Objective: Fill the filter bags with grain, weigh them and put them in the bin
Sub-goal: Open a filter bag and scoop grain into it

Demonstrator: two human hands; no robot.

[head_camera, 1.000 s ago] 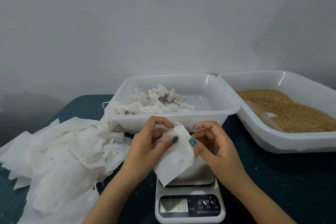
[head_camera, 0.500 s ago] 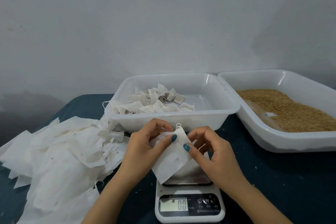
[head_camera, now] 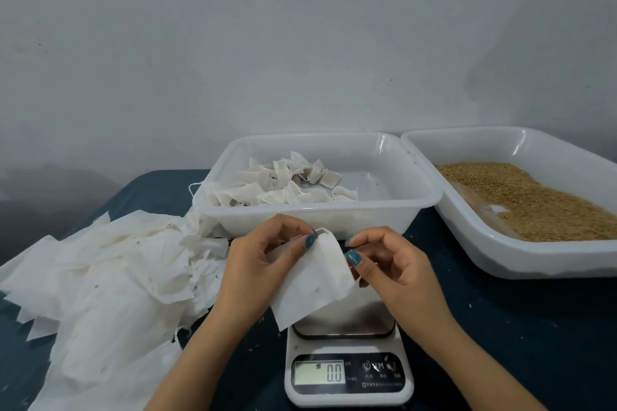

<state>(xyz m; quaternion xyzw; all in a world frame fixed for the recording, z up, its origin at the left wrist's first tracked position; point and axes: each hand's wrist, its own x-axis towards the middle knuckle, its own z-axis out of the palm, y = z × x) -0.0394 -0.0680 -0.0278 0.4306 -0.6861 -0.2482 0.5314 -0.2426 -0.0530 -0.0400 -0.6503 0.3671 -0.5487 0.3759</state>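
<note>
Both hands on one empty filter bag [head_camera: 310, 280] above the scale [head_camera: 347, 374]. Left hand [head_camera: 257, 264] pinches its top edge, right hand [head_camera: 394, 270] pinches the opposite side. Display reads 0.0.

A small hand-packing station set up against a bare wall.

A plain, marked whitish wall [head_camera: 300, 43] backs a surface [head_camera: 534, 327] of dark teal cloth speckled with stray bits. On it stand a digital kitchen scale [head_camera: 349, 377], a white plastic bin [head_camera: 317, 214] of filled bags [head_camera: 290, 192], a second tub [head_camera: 500, 265] of loose grain [head_camera: 534, 203] and a heap of empty filter bags [head_camera: 110, 277]. Whether home or workshop cannot be told.
</note>
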